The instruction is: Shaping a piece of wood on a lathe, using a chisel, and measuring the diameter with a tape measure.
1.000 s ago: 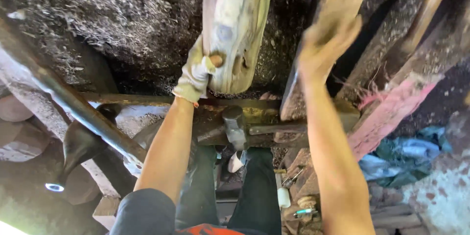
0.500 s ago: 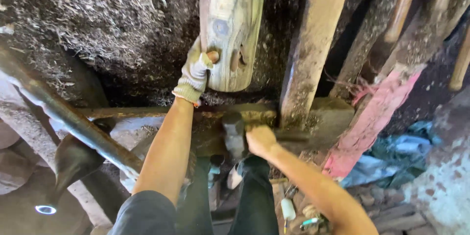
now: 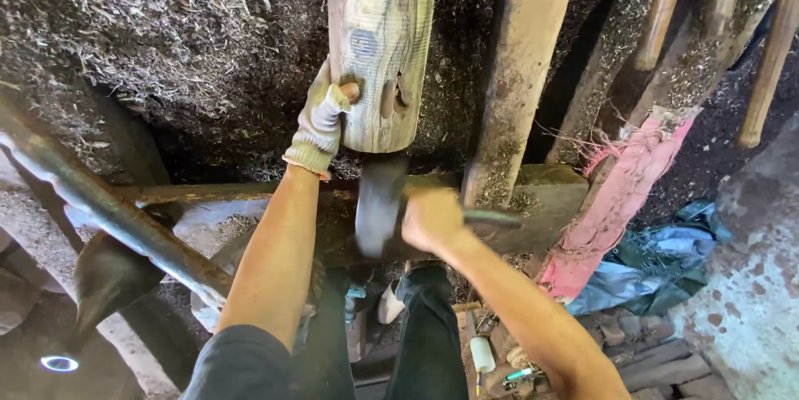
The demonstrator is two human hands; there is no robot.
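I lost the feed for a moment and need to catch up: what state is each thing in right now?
Left hand: gloved, gripping the wooden post's lower end.
Wooden post: upright, pale, knotted, held above the beam.
Right hand: bare, closed on the hammer.
Hammer: motion-blurred, head just below the post.
Pink cloth: frayed, wrapped round a leaning plank.

light: daylight, bright right | shadows: deep lower left | blur: hammer head (image 3: pixel 379 208) | edges: wide-angle bend

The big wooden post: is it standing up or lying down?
Standing up. The wooden post runs top to bottom, the gloved left hand gripping its side.
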